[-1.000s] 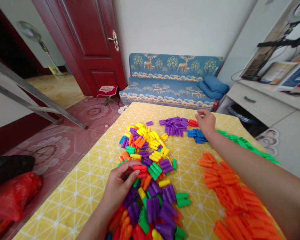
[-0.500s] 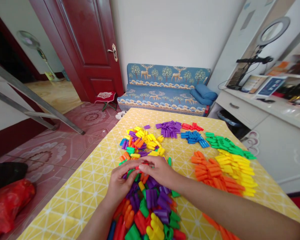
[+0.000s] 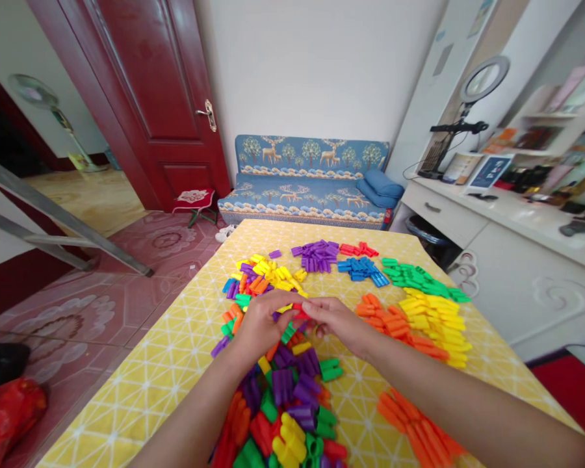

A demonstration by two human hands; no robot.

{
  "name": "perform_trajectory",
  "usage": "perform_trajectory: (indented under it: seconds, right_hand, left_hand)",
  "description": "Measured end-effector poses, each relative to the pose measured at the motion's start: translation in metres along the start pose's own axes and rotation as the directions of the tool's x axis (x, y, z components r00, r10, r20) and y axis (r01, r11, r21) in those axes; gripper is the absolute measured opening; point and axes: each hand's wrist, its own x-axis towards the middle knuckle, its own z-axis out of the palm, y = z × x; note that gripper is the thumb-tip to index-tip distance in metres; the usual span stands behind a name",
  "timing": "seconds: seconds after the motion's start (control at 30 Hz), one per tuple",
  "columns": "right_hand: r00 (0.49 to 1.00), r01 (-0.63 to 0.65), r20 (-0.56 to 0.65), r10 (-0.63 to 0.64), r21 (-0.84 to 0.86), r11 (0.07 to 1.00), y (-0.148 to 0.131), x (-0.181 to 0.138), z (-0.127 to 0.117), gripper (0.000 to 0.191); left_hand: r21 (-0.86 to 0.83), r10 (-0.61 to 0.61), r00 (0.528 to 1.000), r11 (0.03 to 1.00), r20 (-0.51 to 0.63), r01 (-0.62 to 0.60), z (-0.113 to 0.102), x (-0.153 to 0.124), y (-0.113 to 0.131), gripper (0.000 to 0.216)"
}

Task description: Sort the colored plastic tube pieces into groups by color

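Between my two hands is a small red plastic building piece (image 3: pixel 299 311), partly covered by the fingers. My left hand (image 3: pixel 263 325) pinches its left end with thumb and fingertips. From the other side my right hand (image 3: pixel 335 320) grips the right end. Below both hands lies a mixed pile of plastic building pieces (image 3: pixel 283 387) in purple, green, red, yellow and orange. More mixed pieces, mostly yellow (image 3: pixel 277 276), spread just beyond my left hand. A green piece (image 3: pixel 330 369) rests at the pile's right edge.
Single-colour groups line the table's far and right sides: purple (image 3: pixel 316 255), red (image 3: pixel 359 249), blue (image 3: pixel 363 270), green (image 3: pixel 422 279), yellow (image 3: pixel 436 322) and orange (image 3: pixel 394 325). The table has a yellow patterned cloth (image 3: pixel 141 370). A sofa (image 3: pixel 302 185) stands beyond; a white cabinet (image 3: pixel 531 286) is at right.
Both hands have shifted right, away from the pile's middle, with the red piece between them. My right fingers have drawn back from over the left hand. The camera view has turned slightly right.
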Motion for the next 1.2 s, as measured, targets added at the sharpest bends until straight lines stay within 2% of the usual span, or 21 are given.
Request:
perform_trajectory:
  seconds: [0.07, 0.1, 0.17, 0.2, 0.23, 0.27, 0.37, 0.43, 0.5, 0.6, 0.77, 0.93, 1.07, 1.2]
  right_hand:
    - [0.997, 0.005, -0.074, -0.008, -0.039, 0.999, 0.002, 0.006, -0.018, 0.043]
    - [0.992, 0.004, -0.128, -0.017, -0.096, 0.995, 0.004, 0.011, -0.031, 0.040]
    - [0.951, -0.018, -0.300, -0.080, -0.311, 0.950, 0.007, 0.024, -0.064, 0.033]
    - [0.902, -0.063, -0.409, -0.139, -0.443, 0.894, 0.008, 0.031, -0.084, 0.028]
    - [0.823, -0.136, -0.518, -0.232, -0.578, 0.805, 0.008, 0.038, -0.106, 0.025]
    - [0.759, -0.195, -0.591, -0.274, -0.608, 0.770, 0.008, 0.045, -0.128, 0.029]
    - [0.620, -0.347, -0.719, -0.313, -0.609, 0.713, 0.004, 0.063, -0.188, 0.040]
    - [0.556, -0.436, -0.768, -0.317, -0.595, 0.676, 0.003, 0.072, -0.216, 0.041]
    - [0.523, -0.501, -0.791, -0.316, -0.586, 0.637, 0.004, 0.081, -0.233, 0.041]
    - [0.510, -0.560, -0.802, -0.311, -0.583, 0.588, 0.008, 0.096, -0.239, 0.040]
    - [0.505, -0.608, -0.806, -0.308, -0.585, 0.537, 0.011, 0.117, -0.237, 0.041]
    - [0.524, -0.625, -0.807, -0.272, -0.581, 0.520, 0.013, 0.127, -0.237, 0.038]
    - [0.547, -0.586, -0.792, -0.271, -0.593, 0.551, 0.012, 0.122, -0.231, 0.031]
    - [0.540, -0.463, -0.756, -0.369, -0.633, 0.620, 0.001, 0.115, -0.208, 0.037]
  left_hand:
    - [0.049, -0.008, 0.999, 0.999, 0.051, 0.005, 0.008, 0.015, -0.008, 0.031]
    - [0.096, -0.009, 0.996, 0.995, 0.084, 0.001, 0.011, 0.020, -0.014, 0.041]
    - [0.252, -0.028, 0.988, 0.968, 0.153, -0.012, 0.017, 0.027, -0.028, 0.060]
    - [0.344, -0.057, 0.981, 0.939, 0.184, -0.010, 0.019, 0.029, -0.035, 0.063]
    - [0.426, -0.099, 0.972, 0.905, 0.213, -0.001, 0.021, 0.029, -0.043, 0.064]
    - [0.490, -0.143, 0.960, 0.872, 0.242, 0.007, 0.023, 0.028, -0.049, 0.063]
    - [0.584, -0.216, 0.930, 0.812, 0.298, 0.002, 0.028, 0.023, -0.060, 0.058]
    - [0.601, -0.214, 0.927, 0.799, 0.308, -0.015, 0.030, 0.019, -0.062, 0.055]
    - [0.609, -0.204, 0.931, 0.792, 0.302, -0.024, 0.031, 0.017, -0.060, 0.055]
    - [0.616, -0.203, 0.937, 0.787, 0.283, -0.015, 0.032, 0.016, -0.057, 0.055]
    - [0.624, -0.215, 0.941, 0.781, 0.260, 0.006, 0.033, 0.014, -0.056, 0.054]
    - [0.632, -0.207, 0.944, 0.775, 0.258, -0.004, 0.033, 0.013, -0.056, 0.054]
    - [0.630, -0.209, 0.944, 0.777, 0.254, 0.002, 0.034, 0.013, -0.055, 0.055]
    - [0.610, -0.207, 0.943, 0.792, 0.259, 0.006, 0.034, 0.014, -0.053, 0.054]
